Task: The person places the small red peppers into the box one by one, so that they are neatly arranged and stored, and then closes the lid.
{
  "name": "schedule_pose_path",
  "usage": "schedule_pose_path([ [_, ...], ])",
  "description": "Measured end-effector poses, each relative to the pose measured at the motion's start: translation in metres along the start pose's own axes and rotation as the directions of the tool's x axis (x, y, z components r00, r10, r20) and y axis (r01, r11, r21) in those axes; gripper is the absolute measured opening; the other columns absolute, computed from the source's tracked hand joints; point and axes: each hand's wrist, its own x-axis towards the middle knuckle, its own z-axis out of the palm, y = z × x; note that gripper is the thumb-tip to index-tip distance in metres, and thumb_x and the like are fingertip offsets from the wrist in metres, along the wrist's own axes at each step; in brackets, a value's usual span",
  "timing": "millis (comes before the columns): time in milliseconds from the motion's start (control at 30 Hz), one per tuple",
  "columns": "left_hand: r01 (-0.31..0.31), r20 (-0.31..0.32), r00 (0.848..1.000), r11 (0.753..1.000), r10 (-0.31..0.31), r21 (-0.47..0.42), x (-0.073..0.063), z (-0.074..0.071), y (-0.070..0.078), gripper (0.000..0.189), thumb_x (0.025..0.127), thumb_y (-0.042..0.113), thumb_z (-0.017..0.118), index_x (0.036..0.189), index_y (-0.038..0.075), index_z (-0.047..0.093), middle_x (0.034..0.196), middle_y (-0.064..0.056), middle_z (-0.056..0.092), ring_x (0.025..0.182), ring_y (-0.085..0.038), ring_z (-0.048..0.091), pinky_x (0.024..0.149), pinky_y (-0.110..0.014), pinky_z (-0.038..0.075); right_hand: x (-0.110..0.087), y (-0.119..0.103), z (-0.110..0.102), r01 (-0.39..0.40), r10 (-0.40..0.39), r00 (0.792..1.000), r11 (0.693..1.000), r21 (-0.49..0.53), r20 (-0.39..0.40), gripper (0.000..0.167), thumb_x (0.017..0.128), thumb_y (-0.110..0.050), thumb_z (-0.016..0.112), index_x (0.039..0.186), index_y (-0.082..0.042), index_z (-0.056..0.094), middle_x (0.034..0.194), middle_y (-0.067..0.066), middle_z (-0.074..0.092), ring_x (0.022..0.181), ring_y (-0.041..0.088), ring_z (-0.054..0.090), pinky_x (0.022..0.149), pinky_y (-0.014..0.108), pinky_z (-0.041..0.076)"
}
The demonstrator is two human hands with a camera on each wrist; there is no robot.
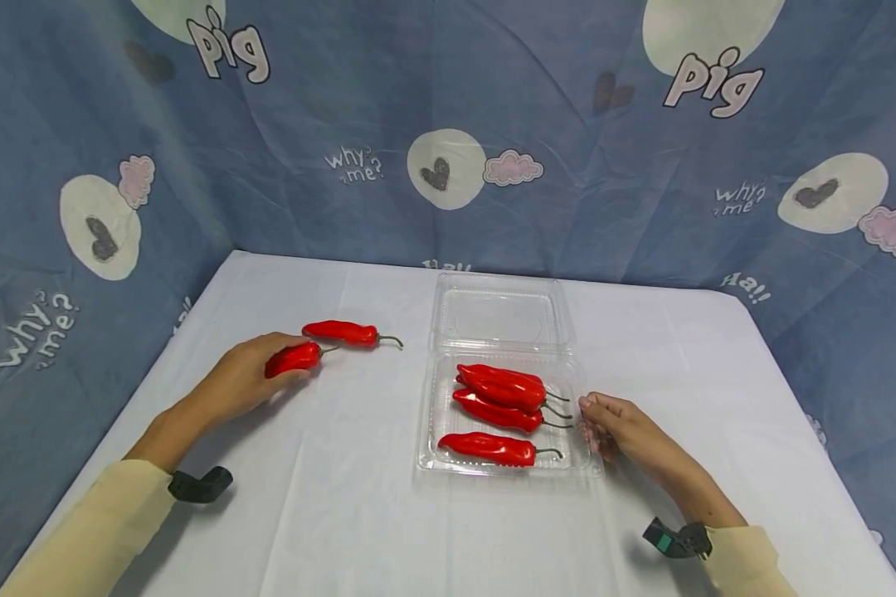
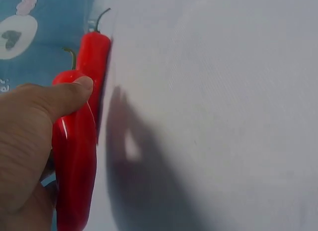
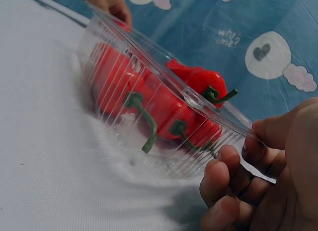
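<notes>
My left hand grips a red chili pepper, thumb across its upper end and green stem sticking out past the fingers. Just beyond it on the cloth lies another red pepper, its stem pointing right. A clear plastic clamshell container stands in the middle with its lid folded back flat. Several red peppers lie inside, some stacked, stems to the right. With thumb and fingertips my right hand pinches the container's right rim, as the right wrist view confirms; its other fingers are curled below.
A white cloth covers the table. Blue printed fabric hangs behind it and on both sides. Dark wrist cameras are strapped at both sleeve ends.
</notes>
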Motion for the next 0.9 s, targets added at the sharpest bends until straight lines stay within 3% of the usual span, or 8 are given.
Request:
schedule_pose_path([
  [267, -0.042, -0.002, 0.999, 0.999, 0.042, -0.012, 0.004, -0.003, 0.022, 0.054, 0.086, 0.016, 0.081, 0.135, 0.008, 0.061, 0.128, -0.017, 0.063, 0.11, -0.034, 0.059, 0.089, -0.052, 0.055, 0.0, 0.001, 0.0, 0.009, -0.009, 1.0, 1.0, 0.002, 0.001, 0.043, 0.109, -0.031, 0.045, 0.09, 0.009, 0.043, 0.074, 0.003, 0.052, 0.062, 0.013, 0.048, 0.051, 0.028, 0.044],
  [600, -0.128, -0.011, 0.992, 0.992, 0.128, -0.003, 0.01, 0.004, 0.047, 0.055, 0.084, 0.016, 0.084, 0.134, 0.012, 0.062, 0.127, -0.013, 0.065, 0.112, -0.033, 0.061, 0.091, -0.053, 0.055, -0.001, 0.0, 0.0, -0.001, 0.001, 1.0, 1.0, 0.011, -0.004, 0.041, 0.109, -0.032, 0.045, 0.089, 0.004, 0.043, 0.074, 0.004, 0.052, 0.062, 0.013, 0.049, 0.051, 0.027, 0.043],
  [900, -0.189, 0.067, 0.979, 0.982, 0.19, -0.02, 0.019, 0.014, 0.086, 0.059, 0.083, 0.018, 0.084, 0.137, 0.018, 0.06, 0.135, -0.008, 0.061, 0.123, -0.029, 0.056, 0.094, -0.05, 0.055, -0.001, 0.0, 0.0, 0.014, -0.014, 1.0, 1.0, 0.001, 0.008, 0.043, 0.109, -0.031, 0.044, 0.09, 0.007, 0.042, 0.074, 0.003, 0.052, 0.062, 0.013, 0.049, 0.051, 0.027, 0.044],
])
